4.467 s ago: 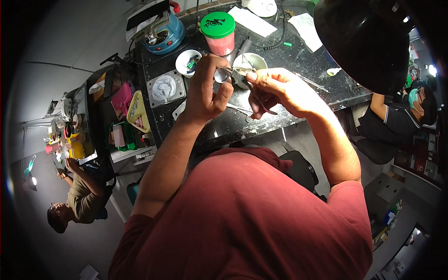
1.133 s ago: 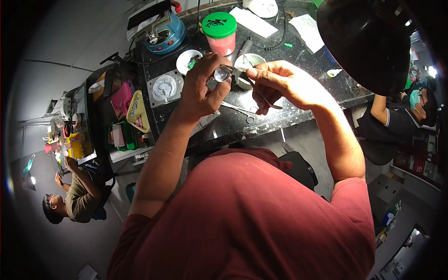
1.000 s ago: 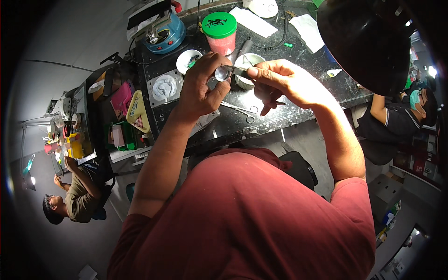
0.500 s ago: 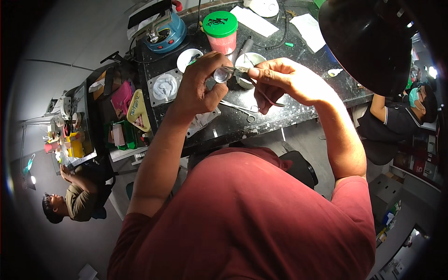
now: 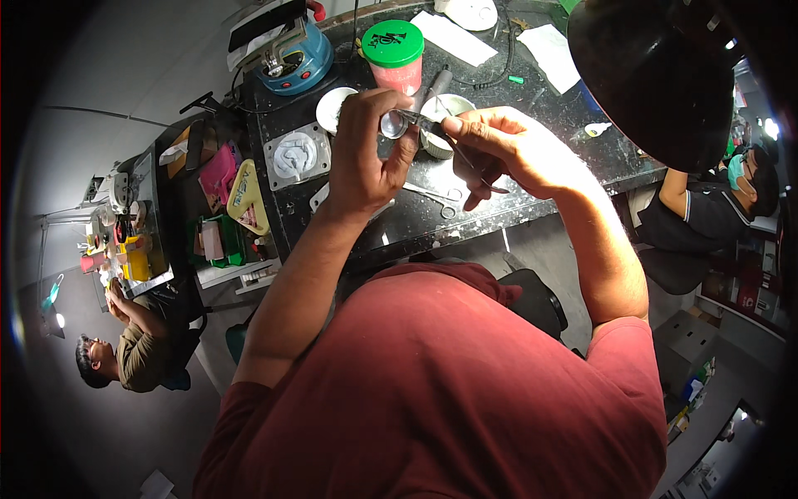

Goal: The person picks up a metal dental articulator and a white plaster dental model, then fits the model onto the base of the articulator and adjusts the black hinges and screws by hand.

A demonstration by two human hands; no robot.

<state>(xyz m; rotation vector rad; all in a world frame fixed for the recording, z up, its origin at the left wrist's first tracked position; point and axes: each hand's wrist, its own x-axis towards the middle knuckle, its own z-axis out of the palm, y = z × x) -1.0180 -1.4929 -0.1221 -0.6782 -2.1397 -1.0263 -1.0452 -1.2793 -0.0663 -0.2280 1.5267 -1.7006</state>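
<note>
Between the thumb and fingers of my left hand (image 5: 366,154) is a small round silvery piece (image 5: 391,125) with a pale centre. Its exact kind is too small to make out. My right hand (image 5: 503,145) grips pliers (image 5: 434,129), whose jaws reach to the edge of that piece, near my left fingertips. One thin handle sticks out below my right fingers. Just under my hands, scissor-handled forceps (image 5: 432,196) lie on the black bench. A white bowl (image 5: 435,148) with a tool leaning in it stands behind the pliers.
A pink tub with a green lid (image 5: 392,46) and a blue machine (image 5: 303,66) stand at the back. A square plate with a white disc (image 5: 295,156) lies left of my hand. A large dark lamp shade (image 5: 657,75) overhangs the right. Co-workers sit at both sides.
My left hand has turned and shifted slightly right, with the round piece still in its fingers. The pliers' jaws now show more plainly at the piece's edge.
</note>
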